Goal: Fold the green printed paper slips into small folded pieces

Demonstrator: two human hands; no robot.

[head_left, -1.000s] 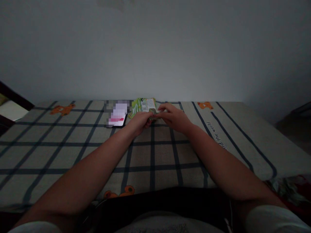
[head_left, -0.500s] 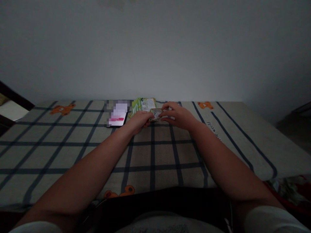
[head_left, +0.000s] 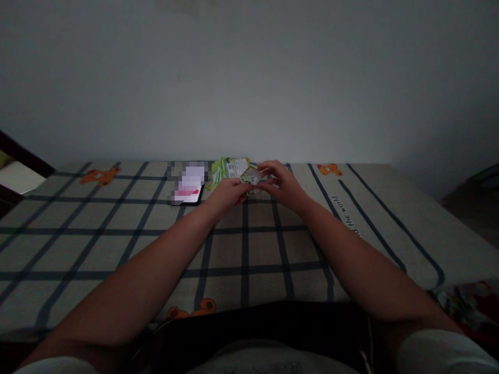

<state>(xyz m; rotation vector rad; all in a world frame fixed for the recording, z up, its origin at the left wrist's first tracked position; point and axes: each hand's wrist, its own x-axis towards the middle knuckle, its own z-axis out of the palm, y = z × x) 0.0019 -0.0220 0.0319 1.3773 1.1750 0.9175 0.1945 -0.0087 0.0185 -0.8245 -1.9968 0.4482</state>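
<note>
So the checked cloth (head_left: 261,244) is matt fabric with a kinda coarse-looking weave. Near its far edge, the green packet (head_left: 223,172) has a slight sheen, either plastic film or coated paper, can't tell. The small packet (head_left: 252,175) looks like thin, shiny plastic. Phone (head_left: 192,188): smooth, glassy screen. Wall (head_left: 249,78) past that edge is flat matt, pretty smooth.

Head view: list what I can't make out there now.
All in the head view:
Small, whitish, plastic-looking packet: contents too small to tell; left hand covers part.
Flat green-and-white printed packet: lettering too small; left hand hides its lower part.
Black rectangular phone: pixelation masks screen details.
Dark brown straight bar: left picture edge cuts it off.
</note>
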